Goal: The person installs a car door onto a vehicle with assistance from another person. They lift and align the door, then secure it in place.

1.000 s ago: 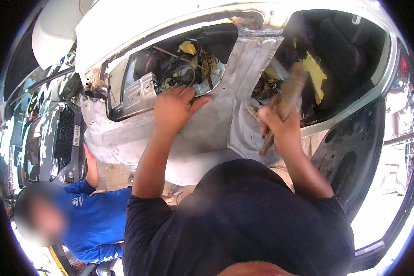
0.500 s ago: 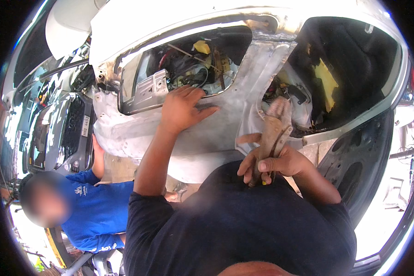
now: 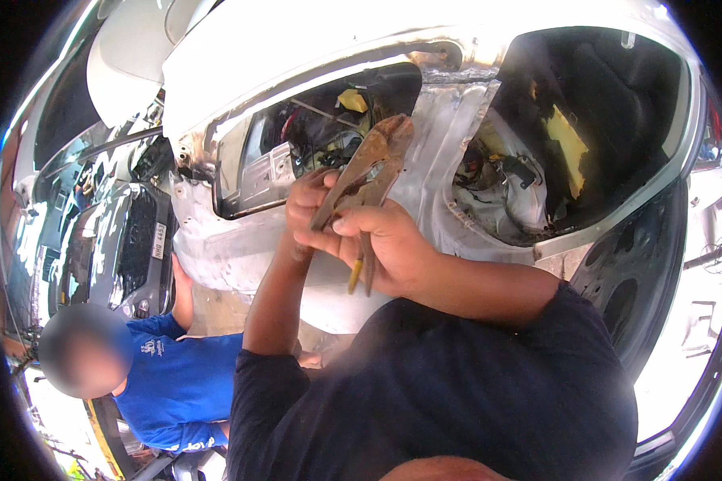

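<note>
White and bare-grey metal car body [image 3: 445, 128] beyond both hands, co-worker in a blue shirt [image 3: 188, 373] to their left, rusty brown metal pliers [image 3: 383, 178] gripped in the right hand [image 3: 387, 247], left hand [image 3: 303, 207] curled just beside them, its hold unclear.

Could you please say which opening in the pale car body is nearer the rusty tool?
The left opening: the rusty tool in the right hand overlaps its edge in view; the right opening, with the flat yellow patch, is apart.
</note>
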The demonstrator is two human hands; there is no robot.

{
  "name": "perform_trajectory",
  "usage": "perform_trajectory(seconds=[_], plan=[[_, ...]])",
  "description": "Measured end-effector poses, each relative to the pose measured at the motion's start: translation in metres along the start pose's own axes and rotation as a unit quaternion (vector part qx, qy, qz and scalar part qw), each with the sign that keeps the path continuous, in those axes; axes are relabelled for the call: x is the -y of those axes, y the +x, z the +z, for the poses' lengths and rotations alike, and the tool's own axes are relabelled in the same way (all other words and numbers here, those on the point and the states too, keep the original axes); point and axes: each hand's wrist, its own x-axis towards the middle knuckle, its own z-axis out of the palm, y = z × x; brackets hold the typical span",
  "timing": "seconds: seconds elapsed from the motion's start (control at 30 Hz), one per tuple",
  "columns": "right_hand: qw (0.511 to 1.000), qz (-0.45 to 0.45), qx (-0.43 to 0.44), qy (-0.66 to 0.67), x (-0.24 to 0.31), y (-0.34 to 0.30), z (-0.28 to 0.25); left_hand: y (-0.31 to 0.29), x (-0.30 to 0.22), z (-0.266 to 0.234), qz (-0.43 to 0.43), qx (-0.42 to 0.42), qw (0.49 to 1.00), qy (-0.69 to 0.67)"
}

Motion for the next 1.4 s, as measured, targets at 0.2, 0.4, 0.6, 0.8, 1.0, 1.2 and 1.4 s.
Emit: perform_trajectory(seconds=[0.2, 0.4, 0.6, 0.8, 1.0, 1.2, 1.4], plan=[[0.998, -0.034, -0.056, 0.025, -0.005, 0.021, 0.01, -0.008, 0.023, 0.034, 0.115, -0.158, 0.653, 0.732], [0.991, -0.057, -0.097, -0.076, -0.014, 0.033, 0.015, -0.014, 0.03, 0.025, -0.04, -0.031, 0.959, 0.279], [0.987, -0.098, -0.106, -0.066, -0.005, 0.036, 0.024, 0.006, 0.006, 0.02, 0.034, -0.162, 0.986, -0.036], [0.99, -0.11, -0.085, -0.035, 0.003, 0.037, 0.034, 0.005, -0.008, 0.01, 0.008, -0.118, 0.987, 0.112], [0.989, -0.102, -0.103, -0.018, 0.002, 0.042, 0.031, 0.009, -0.002, 0.016, 0.014, -0.177, 0.98, 0.086], [0.982, -0.15, -0.115, -0.006, 0.007, 0.056, 0.02, 0.005, -0.017, 0.001, -0.016, -0.091, 0.994, 0.052], [0.971, -0.179, -0.155, -0.023, 0.001, 0.069, 0.018, 0.007, -0.026, -0.003, -0.02, -0.088, 0.995, 0.048]])
